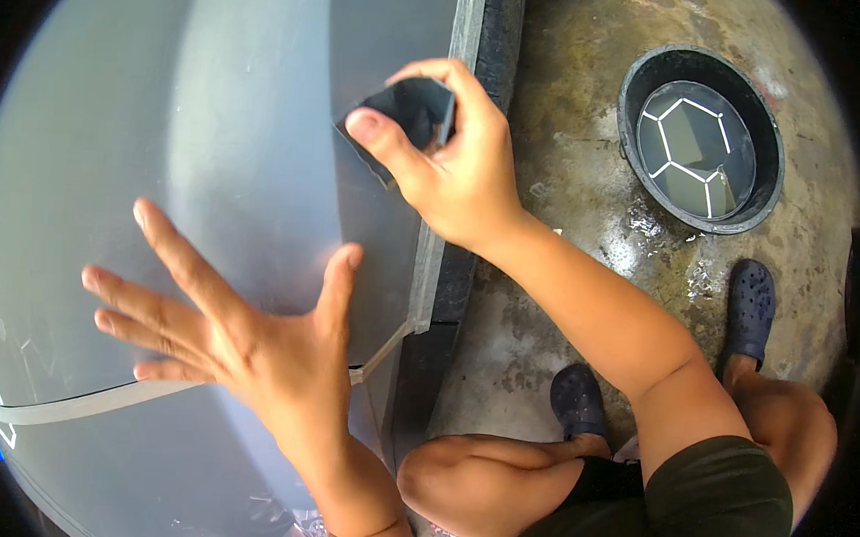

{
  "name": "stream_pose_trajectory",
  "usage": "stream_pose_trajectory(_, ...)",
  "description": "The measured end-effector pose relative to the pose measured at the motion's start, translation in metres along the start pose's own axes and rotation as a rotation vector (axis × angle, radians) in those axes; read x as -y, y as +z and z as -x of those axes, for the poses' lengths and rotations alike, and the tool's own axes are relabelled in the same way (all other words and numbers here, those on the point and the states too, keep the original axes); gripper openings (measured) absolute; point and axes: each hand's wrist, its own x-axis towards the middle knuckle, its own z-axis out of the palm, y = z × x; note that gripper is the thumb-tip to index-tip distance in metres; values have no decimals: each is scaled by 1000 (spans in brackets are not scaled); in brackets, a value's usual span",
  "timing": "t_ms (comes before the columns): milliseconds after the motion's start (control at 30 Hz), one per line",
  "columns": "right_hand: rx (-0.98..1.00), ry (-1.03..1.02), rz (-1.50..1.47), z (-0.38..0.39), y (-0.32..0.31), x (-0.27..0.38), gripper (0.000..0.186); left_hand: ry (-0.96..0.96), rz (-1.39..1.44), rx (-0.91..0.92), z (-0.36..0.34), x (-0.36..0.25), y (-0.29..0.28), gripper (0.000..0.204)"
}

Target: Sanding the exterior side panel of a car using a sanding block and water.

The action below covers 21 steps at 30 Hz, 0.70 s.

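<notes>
My right hand [463, 164] grips a curled dark sheet of sandpaper [413, 105], thumb on the near side and fingers round the far edge. It is held over the right part of a smooth grey body panel [253, 136]; whether the sheet touches the panel, I cannot tell. My left hand [254, 347] holds nothing, its fingers and thumb spread wide above the lower part of the same panel.
A pale tape strip [107, 403] crosses the panel low down, and another tape [428, 278] follows its right edge beside black trim [448, 298]. On the wet concrete floor [572, 92] stands a black tub [636, 172] of water with light reflections. My feet wear dark clogs [751, 307].
</notes>
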Motion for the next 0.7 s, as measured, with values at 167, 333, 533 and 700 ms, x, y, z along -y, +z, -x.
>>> stream_pose_trajectory(167,19,-104,67,11,10,3,52,-43,-32,135,33,22,-17,150)
stream_pose_trajectory(333,197,-256,213,54,-5,1,49,-120,45,155,79,25,-19,139)
stream_pose_trajectory(533,50,-185,118,14,16,10,48,144,945,-607,101,25,-16,63)
stream_pose_trajectory(700,253,-274,239,108,-14,10,42,447,1438,37,112,-20,-40,20)
